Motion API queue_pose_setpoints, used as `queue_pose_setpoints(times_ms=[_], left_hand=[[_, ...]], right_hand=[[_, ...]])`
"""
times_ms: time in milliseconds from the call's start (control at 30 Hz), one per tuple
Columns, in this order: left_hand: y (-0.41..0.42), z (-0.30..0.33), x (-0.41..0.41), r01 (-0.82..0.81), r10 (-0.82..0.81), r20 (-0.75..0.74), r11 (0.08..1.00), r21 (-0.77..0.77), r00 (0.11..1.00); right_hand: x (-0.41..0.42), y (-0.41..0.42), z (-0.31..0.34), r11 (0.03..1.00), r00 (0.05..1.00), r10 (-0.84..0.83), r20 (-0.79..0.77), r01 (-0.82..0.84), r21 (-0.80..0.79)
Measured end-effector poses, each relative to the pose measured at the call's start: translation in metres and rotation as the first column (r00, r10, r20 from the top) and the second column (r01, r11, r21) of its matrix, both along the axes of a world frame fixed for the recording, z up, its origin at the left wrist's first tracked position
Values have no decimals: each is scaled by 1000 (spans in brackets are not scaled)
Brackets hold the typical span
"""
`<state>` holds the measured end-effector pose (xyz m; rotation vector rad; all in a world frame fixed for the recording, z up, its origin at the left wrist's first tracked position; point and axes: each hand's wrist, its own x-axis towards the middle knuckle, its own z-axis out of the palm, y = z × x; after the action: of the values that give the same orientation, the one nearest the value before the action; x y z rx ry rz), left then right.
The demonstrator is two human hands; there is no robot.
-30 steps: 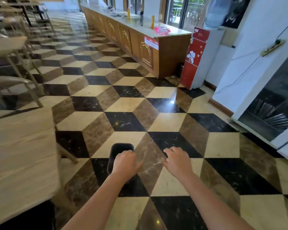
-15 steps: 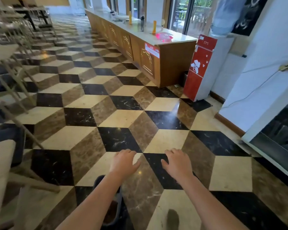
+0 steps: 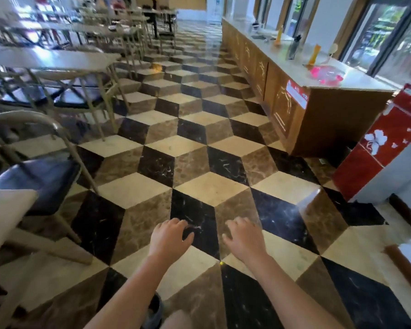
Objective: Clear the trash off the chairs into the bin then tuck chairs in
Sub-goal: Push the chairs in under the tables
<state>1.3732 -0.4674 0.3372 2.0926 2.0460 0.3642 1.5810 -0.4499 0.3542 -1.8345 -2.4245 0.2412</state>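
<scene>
Polished marble floor [image 3: 192,148] fills most of your view, laid in cream, brown and black diamonds that read like stacked cubes and run far down the room. Along your right stands a long wooden worktop [image 3: 301,108] with a pale top, and on it sit a dark bottle [image 3: 294,49], an orange bottle [image 3: 314,57] and a pink plastic item [image 3: 326,74] near the end facing you. Tall windows [image 3: 389,36] line the wall behind it, with greenery outside. Just past the end of that worktop is a red cabinet [image 3: 377,148] with a white flower printed on its front.

On your left, rows of pale tables [image 3: 50,60] with metal-framed chairs go back into the room (that far end is blurred). Nearest to you is a chair [image 3: 40,172] with a black seat and curved metal back, standing beside the corner of a light table [image 3: 3,210] at the left edge.

Both of your arms reach forward over the floor. Your left hand [image 3: 169,236] and your right hand [image 3: 243,238] are near each other, palms down, fingers loosely curled and apart, each grip holding nothing.

The bin [image 3: 156,309] shows only as a dark rim at the bottom edge, below your left forearm, so you cannot tell what lies in it.
</scene>
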Motion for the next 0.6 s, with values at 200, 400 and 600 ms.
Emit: queue_pose_setpoints(times_ms=[200,400,600], left_hand=[[101,-7,-21,-118,116,-48,992,-46,992],[225,15,-77,-204,203,-47,979,-21,978],[330,27,-132,-335,335,-6,942,-5,942]], right_hand=[[-38,137,-4,986,986,166,-16,-166,11],[-96,284,15,970,970,240,25,-241,18],[-153,401,23,945,945,324,45,-325,26]])
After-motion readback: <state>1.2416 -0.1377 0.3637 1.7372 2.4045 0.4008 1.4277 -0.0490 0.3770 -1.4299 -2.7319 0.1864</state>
